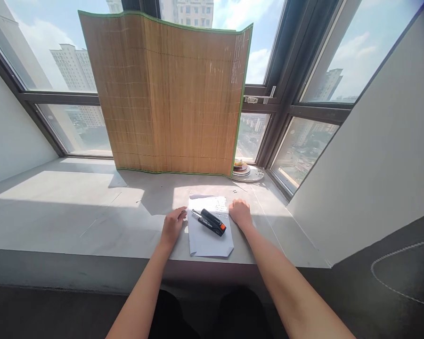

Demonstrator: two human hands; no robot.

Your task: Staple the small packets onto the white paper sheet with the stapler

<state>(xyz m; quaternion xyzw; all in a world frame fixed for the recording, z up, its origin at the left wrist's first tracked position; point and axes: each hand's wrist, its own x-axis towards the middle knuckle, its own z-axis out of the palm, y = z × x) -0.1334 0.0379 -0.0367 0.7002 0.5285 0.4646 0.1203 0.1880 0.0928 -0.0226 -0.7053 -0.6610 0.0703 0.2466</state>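
Note:
A white sheet of paper (208, 240) lies on the grey window ledge (74, 212) near its front edge. On the paper rests a black stapler (212, 221) with an orange end, lying open at a slant. Small staples (220, 205) are scattered on the paper's far part. My left hand (173, 225) rests on the ledge at the paper's left edge, fingers curled loosely, holding nothing. My right hand (240, 213) sits at the paper's right edge with its fingers closed, knuckles up; I cannot see anything in it.
A bamboo mat (169, 94) with green trim stands upright against the window at the back of the ledge. A round white dish (248, 172) with something on it sits behind the mat's right end. A white wall (374, 155) slants in on the right.

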